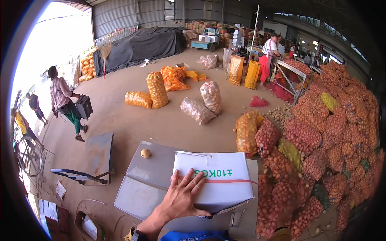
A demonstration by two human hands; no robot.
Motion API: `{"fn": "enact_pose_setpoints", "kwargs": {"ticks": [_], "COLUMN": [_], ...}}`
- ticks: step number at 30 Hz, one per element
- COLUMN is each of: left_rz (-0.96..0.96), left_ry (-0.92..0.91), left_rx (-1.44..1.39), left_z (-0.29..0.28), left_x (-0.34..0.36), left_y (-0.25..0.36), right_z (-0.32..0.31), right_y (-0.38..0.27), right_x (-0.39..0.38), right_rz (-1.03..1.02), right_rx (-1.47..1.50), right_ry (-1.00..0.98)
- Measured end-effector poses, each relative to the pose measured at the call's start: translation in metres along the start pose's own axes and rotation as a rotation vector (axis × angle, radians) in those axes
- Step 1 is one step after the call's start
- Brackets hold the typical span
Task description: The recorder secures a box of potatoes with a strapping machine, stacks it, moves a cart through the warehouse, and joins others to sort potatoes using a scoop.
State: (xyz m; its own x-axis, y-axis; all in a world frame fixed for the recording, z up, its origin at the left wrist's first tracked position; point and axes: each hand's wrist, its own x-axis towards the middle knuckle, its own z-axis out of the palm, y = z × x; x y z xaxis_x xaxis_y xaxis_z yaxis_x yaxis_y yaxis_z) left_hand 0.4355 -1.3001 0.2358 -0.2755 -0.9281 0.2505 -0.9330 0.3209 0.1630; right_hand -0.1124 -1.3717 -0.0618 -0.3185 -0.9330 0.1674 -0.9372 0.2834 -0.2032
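Spread left hand on a strapped white box

The left hand [183,197] lies palm down on the white box [227,193], its fingers fanned out and released, gripping nothing; the thumb reaches to the box's near edge. The right hand is out of view, so I cannot tell how its fingers stand. A dark watch [138,235] sits on the left wrist, nearer the wearer than the box.

A red strap [233,180] runs across the top of the box, passing by the left fingers. Green print shows on that same face. Under the box is a grey work surface [144,193], which extends to its left, where one round tan vegetable [145,153] rests apart from the box.

Further left of the box stands a metal platform with a blue frame [98,154]; an opened carton [89,227] is on the floor, left of the box and nearer the wearer. To the right of the box rises a large heap of red mesh sacks [337,132]. Beyond the box, two pale sacks [211,96] touch each other, with two orange sacks [157,90] farther left. Well beyond the box to the left, a person carries a black crate [84,107].
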Motion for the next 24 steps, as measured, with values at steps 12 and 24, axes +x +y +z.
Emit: {"fn": "enact_pose_setpoints", "kwargs": {"ticks": [12,24], "left_rz": [0.012,0.876], "left_ry": [0.051,1.031], "left_rx": [-0.069,-0.543], "left_z": [0.003,-0.104], "left_x": [-0.003,-0.003], "left_y": [0.004,0.073], "right_z": [-0.018,-0.011], "right_y": [0.066,0.088], "right_x": [-0.035,-0.051], "right_rz": [0.134,0.12], "right_rx": [0.191,0.043], "right_ry": [0.047,0.222]}}
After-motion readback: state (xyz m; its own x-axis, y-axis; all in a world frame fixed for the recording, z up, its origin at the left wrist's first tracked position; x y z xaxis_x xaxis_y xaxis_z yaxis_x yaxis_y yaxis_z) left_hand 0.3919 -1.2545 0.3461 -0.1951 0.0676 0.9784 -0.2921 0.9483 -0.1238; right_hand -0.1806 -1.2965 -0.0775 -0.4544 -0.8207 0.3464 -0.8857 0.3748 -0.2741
